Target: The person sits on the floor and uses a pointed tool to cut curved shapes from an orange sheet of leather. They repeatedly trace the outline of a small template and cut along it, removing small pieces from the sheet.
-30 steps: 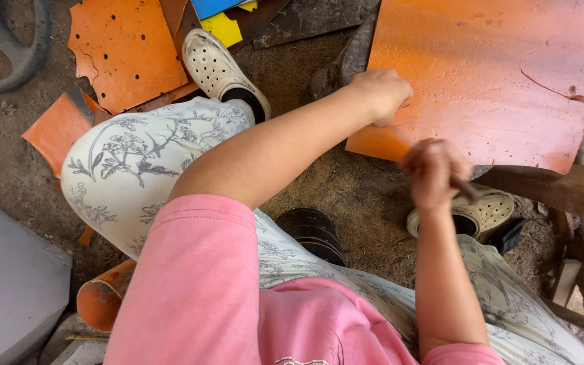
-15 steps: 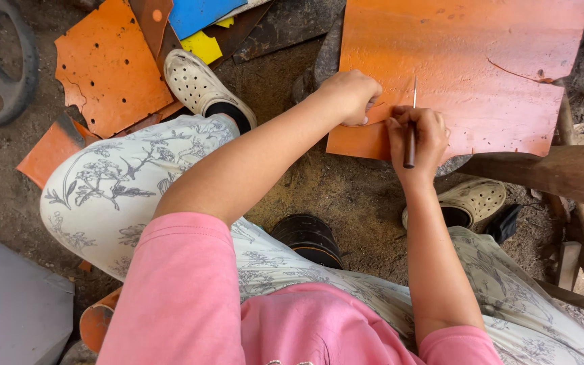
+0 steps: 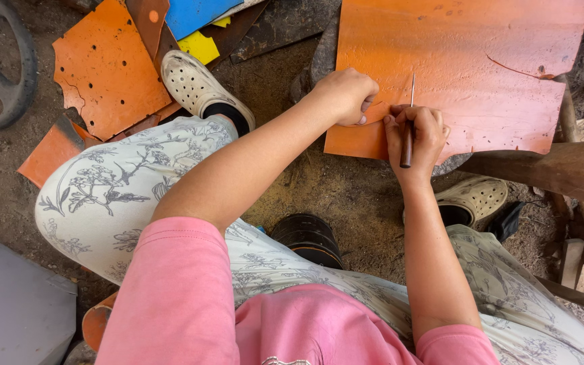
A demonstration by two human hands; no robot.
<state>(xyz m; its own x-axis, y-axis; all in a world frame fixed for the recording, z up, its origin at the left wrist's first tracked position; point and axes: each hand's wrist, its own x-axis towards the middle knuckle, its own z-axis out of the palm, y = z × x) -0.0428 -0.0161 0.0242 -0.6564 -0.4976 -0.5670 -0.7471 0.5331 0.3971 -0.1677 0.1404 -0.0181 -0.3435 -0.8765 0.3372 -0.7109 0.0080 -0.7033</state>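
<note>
orange leather sheet (image 3: 468,67) flat on block ahead of knees; looks thin, limp, light, best pinned near its edge | left hand (image 3: 347,94) fingers curled, pressing lower edge | right hand (image 3: 417,135) fingers clamped on awl (image 3: 408,125), tip on sheet | leather offcuts (image 3: 106,67) on dirt floor, left

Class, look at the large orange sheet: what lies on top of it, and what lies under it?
On the large orange sheet rest the left hand and the right hand, which grips a thin pointed tool. A dark block shows at its edge; the rest underneath is covered.
</note>
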